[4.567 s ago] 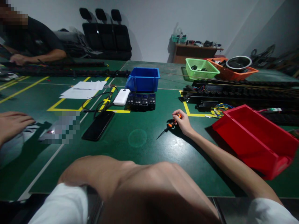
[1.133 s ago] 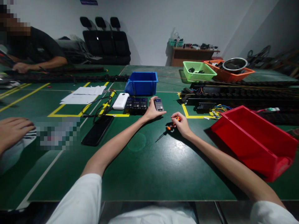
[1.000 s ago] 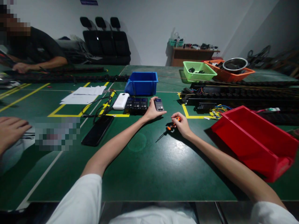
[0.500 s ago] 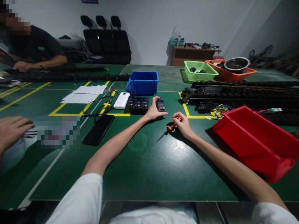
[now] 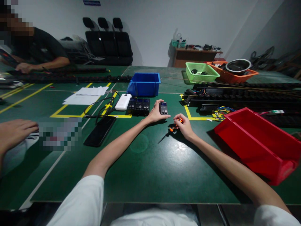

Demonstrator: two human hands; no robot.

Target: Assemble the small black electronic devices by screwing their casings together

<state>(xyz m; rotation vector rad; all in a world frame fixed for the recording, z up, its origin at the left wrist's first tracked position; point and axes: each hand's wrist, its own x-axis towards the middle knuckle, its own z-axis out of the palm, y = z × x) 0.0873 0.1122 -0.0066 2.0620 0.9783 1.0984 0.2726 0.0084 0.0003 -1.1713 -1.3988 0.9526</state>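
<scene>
My left hand [image 5: 156, 112] is closed around a small black device [image 5: 163, 108] with a little display and buttons on its face, the thumb at its near edge and the fingers at its far edge. To the left of it, several similar black devices [image 5: 139, 106] stand side by side in a row. My right hand [image 5: 183, 125] grips a screwdriver [image 5: 173, 128] with an orange and black handle; its dark shaft points down and left, low over the table. The two hands are apart, and the screwdriver does not touch the device.
A blue bin [image 5: 145, 84], white power bank [image 5: 123, 102], black phone [image 5: 100, 131] and papers [image 5: 86, 95] lie left and ahead. At right are a red bin [image 5: 256, 144], wired black rails [image 5: 216, 94] and baskets [image 5: 202, 72]. Another person's hand [image 5: 17, 131] rests at left; a co-worker sits beyond.
The small device in my left hand has shifted slightly right and down. My right hand keeps the screwdriver almost still. The other person's hand at left has slid a little to the right.
</scene>
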